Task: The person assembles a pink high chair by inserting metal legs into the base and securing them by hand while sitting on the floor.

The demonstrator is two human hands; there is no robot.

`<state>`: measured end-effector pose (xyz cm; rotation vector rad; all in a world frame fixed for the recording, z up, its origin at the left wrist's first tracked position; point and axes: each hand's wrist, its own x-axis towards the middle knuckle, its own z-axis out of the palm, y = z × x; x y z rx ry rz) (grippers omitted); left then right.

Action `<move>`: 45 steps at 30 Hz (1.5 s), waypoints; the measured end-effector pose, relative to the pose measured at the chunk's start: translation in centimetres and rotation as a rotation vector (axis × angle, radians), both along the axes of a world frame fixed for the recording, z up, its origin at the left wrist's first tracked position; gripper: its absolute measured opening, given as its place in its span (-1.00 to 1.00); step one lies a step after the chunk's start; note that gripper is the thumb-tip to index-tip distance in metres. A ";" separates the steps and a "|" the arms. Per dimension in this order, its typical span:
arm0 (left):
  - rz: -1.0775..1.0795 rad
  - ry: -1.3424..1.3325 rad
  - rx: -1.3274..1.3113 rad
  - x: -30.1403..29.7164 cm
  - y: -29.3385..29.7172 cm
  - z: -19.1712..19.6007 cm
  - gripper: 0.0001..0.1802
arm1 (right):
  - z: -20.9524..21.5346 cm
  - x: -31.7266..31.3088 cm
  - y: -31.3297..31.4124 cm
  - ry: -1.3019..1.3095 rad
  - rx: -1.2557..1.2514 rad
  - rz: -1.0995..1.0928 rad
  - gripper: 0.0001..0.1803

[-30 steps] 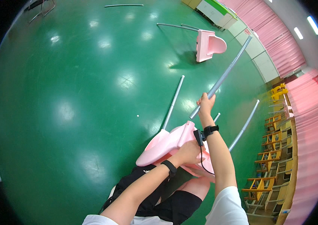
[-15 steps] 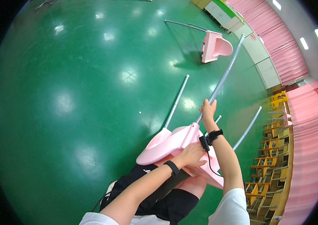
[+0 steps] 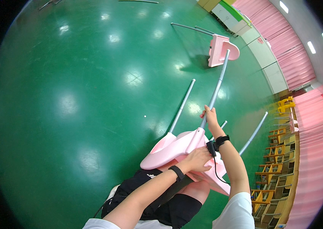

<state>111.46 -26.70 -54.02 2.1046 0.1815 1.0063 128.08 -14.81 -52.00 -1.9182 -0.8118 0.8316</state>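
Note:
An overturned pink plastic high chair seat (image 3: 169,155) lies across my lap, its grey metal legs pointing up and away. My right hand (image 3: 209,114) is closed around one leg, a long grey tube (image 3: 218,84), a little above the pink socket at its base. My left hand (image 3: 198,159) lies on the seat beside that socket, its thumb apart from the fingers; the right wrist partly covers the fingertips. Other legs stick out of the seat: one grey leg (image 3: 183,105) on the left, another grey leg (image 3: 253,133) on the right, and a shorter-looking one between.
A second pink seat (image 3: 219,51) with grey legs lies on the green floor (image 3: 73,114) ahead. Along the right wall stand stacked wooden chairs (image 3: 274,168) below pink curtains (image 3: 315,152). White cabinets (image 3: 260,53) line the far right. A tube lies at the far edge.
The leg in my right hand has swung left, its far end now in front of the second seat. My right hand has shifted slightly left with it. The left hand stays on the seat.

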 end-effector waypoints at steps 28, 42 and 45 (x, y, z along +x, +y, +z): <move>-0.031 0.163 -0.001 -0.1 -0.3 0.5 -0.27 | 1.7 0.7 1.8 -0.610 -0.584 0.115 -0.41; 0.001 0.088 0.025 -0.7 -0.2 -0.7 -0.47 | 1.6 -0.3 0.0 -0.116 -0.260 0.215 -0.50; 0.010 0.042 0.028 -0.2 -0.4 -0.3 -0.49 | 1.4 1.0 -0.2 -0.036 -0.195 0.237 -0.50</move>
